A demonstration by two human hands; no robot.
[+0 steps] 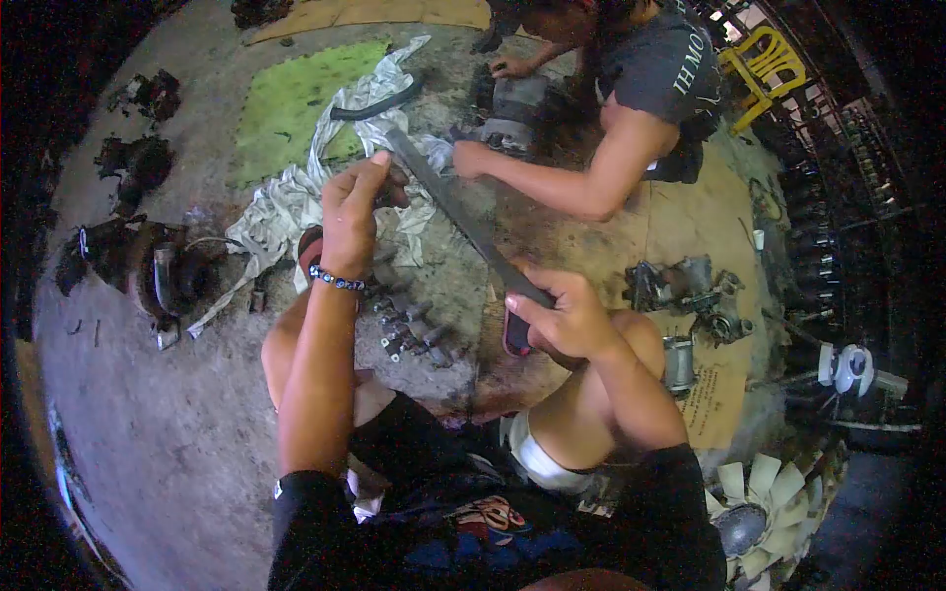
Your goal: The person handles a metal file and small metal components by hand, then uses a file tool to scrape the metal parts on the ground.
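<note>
My right hand (567, 313) is wrapped round the lower end of a long, flat dark bar (453, 212), which slants up and to the left. Near the bar's upper end is my left hand (355, 207), raised, with its fingers pressed together on something small and dark that I cannot make out. White crumpled cloth (276, 212) lies on the floor beyond my left hand, and a curved black hose (376, 106) rests on it. Several metal parts (414, 330) lie on the floor between my knees.
Across from me a person in a dark shirt (655, 74) reaches to a machine part (517, 108). Greasy parts (138, 167) lie at the left, more parts (690, 291) on cardboard (714, 394) at the right. A fan (749, 517) is at lower right, a yellow chair (764, 69) behind.
</note>
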